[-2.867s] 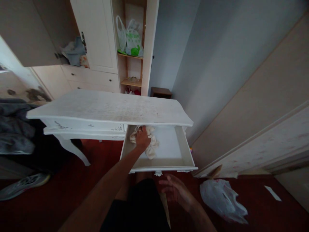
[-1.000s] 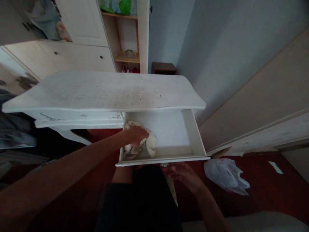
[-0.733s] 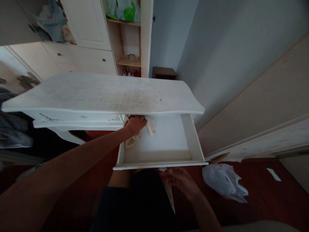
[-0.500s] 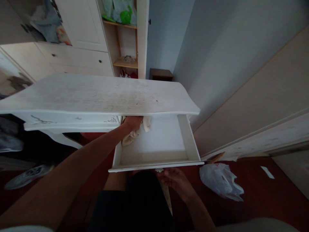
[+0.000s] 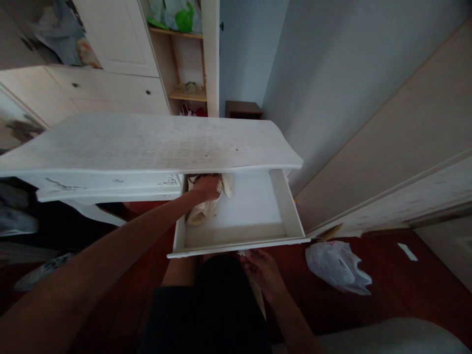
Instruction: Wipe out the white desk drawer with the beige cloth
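Observation:
A white drawer (image 5: 254,211) is pulled out from a white desk (image 5: 147,142) with a stained, worn top. Inside its left side, my left hand (image 5: 208,188) is closed on a crumpled cream cloth (image 5: 199,214) and presses it to the drawer's floor; the fingertips are partly hidden. Below the drawer front, my right hand (image 5: 263,273) has its fingers pinched around a small pale knob (image 5: 241,253). A dark thing lies at the drawer's back left, too shaded to name.
A white plastic bag (image 5: 337,265) lies on the dark red floor at the right. Behind the desk stand a white cabinet (image 5: 121,93) and a small brown stand (image 5: 243,108). A pale wall panel (image 5: 387,147) borders the right side. A shoe (image 5: 40,273) is at the lower left.
My left hand has shifted slightly right and forward of the drawer's left wall with the cloth, which is now more spread under it. My right hand stays at the knob.

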A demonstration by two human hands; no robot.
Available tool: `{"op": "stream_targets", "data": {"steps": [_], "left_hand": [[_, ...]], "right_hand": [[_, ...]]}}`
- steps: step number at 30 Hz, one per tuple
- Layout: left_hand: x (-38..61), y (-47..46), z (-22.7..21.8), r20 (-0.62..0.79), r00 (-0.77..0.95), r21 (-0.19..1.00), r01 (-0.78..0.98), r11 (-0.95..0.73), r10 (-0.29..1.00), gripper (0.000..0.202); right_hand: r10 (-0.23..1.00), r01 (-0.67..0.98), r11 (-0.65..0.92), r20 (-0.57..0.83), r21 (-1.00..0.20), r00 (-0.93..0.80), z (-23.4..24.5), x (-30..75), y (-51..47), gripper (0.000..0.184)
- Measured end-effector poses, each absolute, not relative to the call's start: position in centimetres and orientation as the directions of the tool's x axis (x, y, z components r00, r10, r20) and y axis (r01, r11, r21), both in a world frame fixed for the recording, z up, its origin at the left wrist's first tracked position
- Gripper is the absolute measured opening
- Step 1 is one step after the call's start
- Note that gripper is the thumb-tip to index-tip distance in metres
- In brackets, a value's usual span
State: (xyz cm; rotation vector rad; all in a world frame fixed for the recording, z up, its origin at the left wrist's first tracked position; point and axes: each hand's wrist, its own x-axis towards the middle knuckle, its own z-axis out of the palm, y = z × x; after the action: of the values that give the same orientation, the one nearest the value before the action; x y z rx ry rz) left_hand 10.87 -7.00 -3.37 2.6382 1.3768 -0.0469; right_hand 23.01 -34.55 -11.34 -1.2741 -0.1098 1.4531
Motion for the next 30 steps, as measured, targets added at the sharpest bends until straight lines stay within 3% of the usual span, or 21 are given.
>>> {"op": "stream_targets", "data": {"steps": [3, 5, 8, 12, 15, 17, 21, 25, 30], "left_hand": [[13.4, -8.3, -4.1, -0.079, 0.622, 0.279, 0.764, -0.582, 0.779, 0.046], [16.0, -9.6, -4.8, -0.022, 0.613, 0.49, 0.695, -0.526, 0.79, 0.046], [21.1, -11.5, -5.6, 0.075, 0.413, 0.757, 0.569, -0.322, 0.908, 0.044], [27.2, -12.9, -5.5, -0.064, 0.18, 0.982, 0.188, 0.03, 0.982, 0.031], [29.4, -13.5, -4.9, -0.144, 0.174, 0.986, -0.061, 0.156, 0.974, 0.03], [29.7, -14.0, -4.6, -0.125, 0.227, 0.982, -0.108, 0.152, 0.966, 0.034], [28.9, -15.6, -5.0, -0.043, 0.435, 0.999, -0.009, 0.052, 0.899, 0.035], [27.8, -17.6, -5.7, -0.107, 0.659, 0.985, 0.173, -0.012, 0.745, 0.029], [26.6, -19.7, -5.1, 0.025, 0.821, 0.882, 0.25, -0.399, 0.571, 0.032]], "right_hand": [[0.758, -0.661, -0.343, -0.612, -0.668, 0.226, -11.2, 22.9, -34.6, 0.046], [0.761, -0.666, -0.341, -0.611, -0.663, 0.219, -11.1, 22.9, -34.6, 0.046], [0.755, -0.67, -0.35, -0.62, -0.654, 0.211, -11.2, 23.0, -34.6, 0.046], [0.758, -0.672, -0.355, -0.621, -0.65, 0.2, -11.3, 23.1, -34.6, 0.045], [0.757, -0.674, -0.363, -0.626, -0.643, 0.19, -11.4, 23.2, -34.5, 0.043], [0.755, -0.676, -0.367, -0.629, -0.639, 0.185, -11.4, 23.2, -34.5, 0.043], [0.758, -0.688, -0.366, -0.629, -0.627, 0.169, -11.4, 23.3, -34.4, 0.041], [0.758, -0.696, -0.368, -0.632, -0.617, 0.16, -11.3, 23.3, -34.4, 0.041], [0.765, -0.695, -0.36, -0.623, -0.622, 0.161, -11.2, 23.3, -34.3, 0.043]]}}
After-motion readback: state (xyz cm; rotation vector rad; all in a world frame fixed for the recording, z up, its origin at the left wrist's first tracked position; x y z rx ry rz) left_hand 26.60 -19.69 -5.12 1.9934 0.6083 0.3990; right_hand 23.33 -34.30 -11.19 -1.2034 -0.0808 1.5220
